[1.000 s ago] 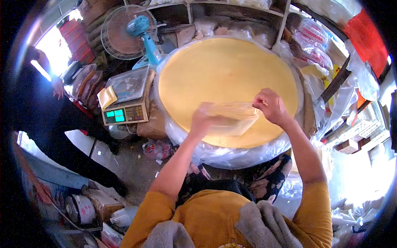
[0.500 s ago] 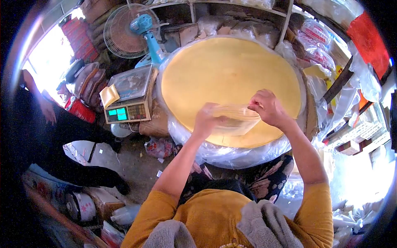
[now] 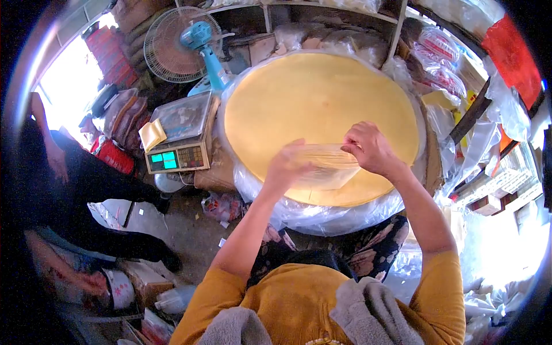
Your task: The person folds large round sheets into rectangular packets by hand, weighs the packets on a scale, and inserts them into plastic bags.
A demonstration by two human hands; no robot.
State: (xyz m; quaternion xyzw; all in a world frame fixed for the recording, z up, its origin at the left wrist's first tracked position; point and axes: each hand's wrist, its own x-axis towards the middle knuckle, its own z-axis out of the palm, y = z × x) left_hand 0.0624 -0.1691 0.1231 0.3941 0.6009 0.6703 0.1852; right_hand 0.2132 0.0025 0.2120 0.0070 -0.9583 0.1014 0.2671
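Note:
A see-through plastic bag [image 3: 332,167], with pale folded layers showing at its upper edge, hangs over the near part of a large round yellow sheet or stack of sheets [image 3: 322,103]. My right hand [image 3: 369,149] pinches the bag's upper right corner, thumb against bent fingers. At the bag's left edge is my left hand [image 3: 286,168], smeared by motion; whether its fingers grip the bag cannot be made out. What lies inside the bag is blurred. Clear plastic film [image 3: 322,221] spreads out from under the round yellow sheet.
A scale [image 3: 181,129] with lit green displays stands left of the round, a folded yellow piece [image 3: 152,135] on its corner. Behind it is a blue fan [image 3: 196,35]. Another person [image 3: 75,190] in dark clothes is at the left, near a white pot [image 3: 119,288]. Plastic bags [image 3: 440,52] crowd the right.
My left hand has shifted slightly and blurred along the bag's left edge. My right hand rose a little, still pinching the corner. The other person's arm reached toward the pot at lower left.

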